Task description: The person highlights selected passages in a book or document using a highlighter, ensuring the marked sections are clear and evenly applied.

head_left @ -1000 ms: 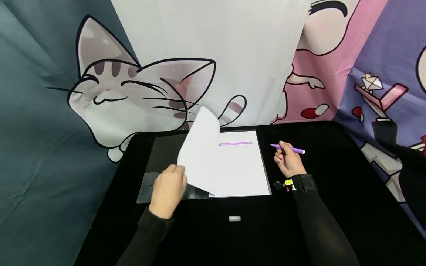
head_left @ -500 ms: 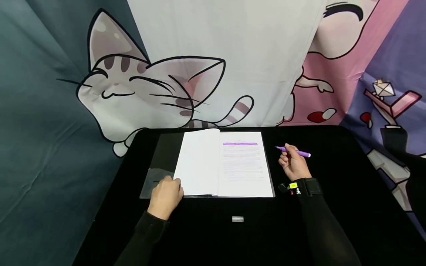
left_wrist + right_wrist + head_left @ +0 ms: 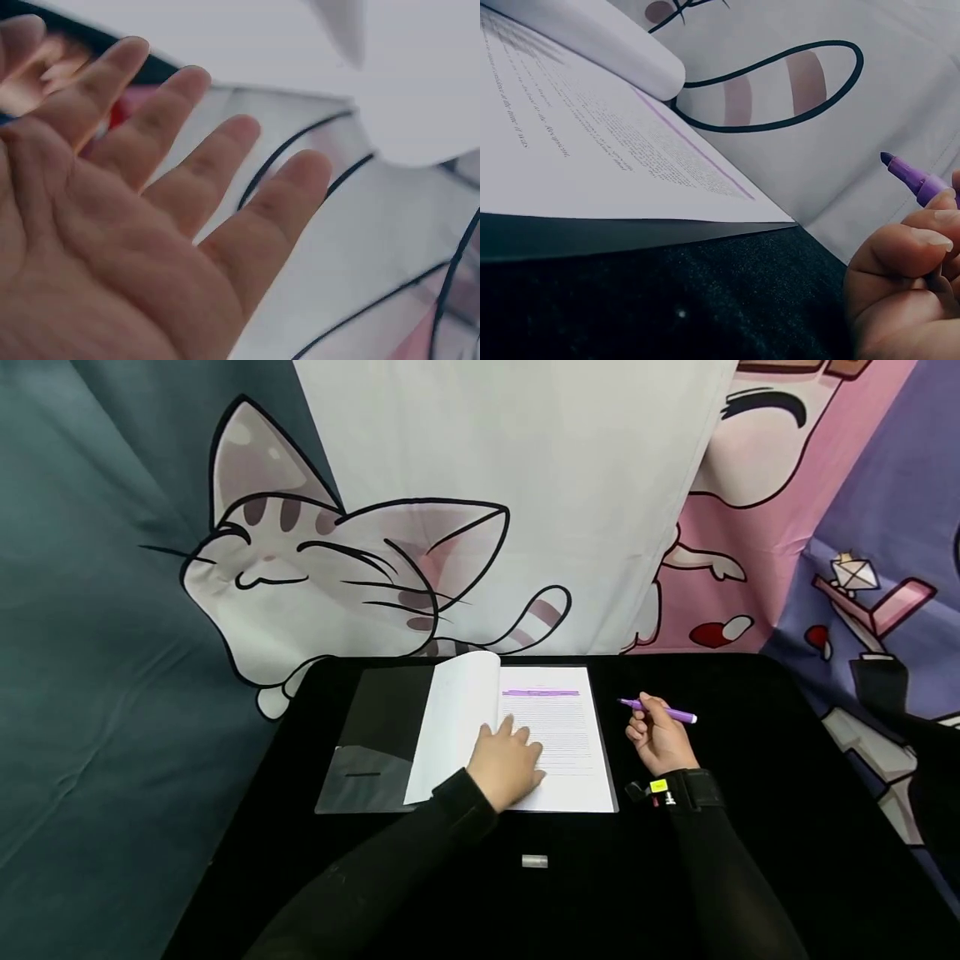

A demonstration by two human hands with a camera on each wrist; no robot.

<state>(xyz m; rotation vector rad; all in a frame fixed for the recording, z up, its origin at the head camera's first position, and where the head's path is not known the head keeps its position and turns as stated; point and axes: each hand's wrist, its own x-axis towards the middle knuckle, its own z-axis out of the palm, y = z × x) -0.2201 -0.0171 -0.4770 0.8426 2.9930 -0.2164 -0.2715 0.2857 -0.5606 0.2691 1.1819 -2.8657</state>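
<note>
A folder lies open with printed pages; a purple highlighted line (image 3: 540, 692) crosses the top of the right page (image 3: 570, 739). The turned sheet (image 3: 457, 710) curls up on the left side, over the dark folder cover (image 3: 390, 702). My left hand (image 3: 506, 764), fingers spread and straight, is over the lower inner part of the right page near the fold; contact is hard to tell. In the left wrist view, the palm (image 3: 127, 247) shows with nothing in it. To the right of the folder, my right hand (image 3: 660, 739) pinches a purple highlighter (image 3: 678, 715), its uncapped tip pointing left.
A small grey cylindrical piece (image 3: 535, 861), perhaps the highlighter's cap, lies on the black tabletop (image 3: 600, 893) in front of the folder. Behind the table hangs a curtain (image 3: 600, 485) printed with cartoon cats.
A sheet has been turned over to the left, baring printed text on the right page. My left hand let it go and moved right onto the page. The right hand stays beside the folder.
</note>
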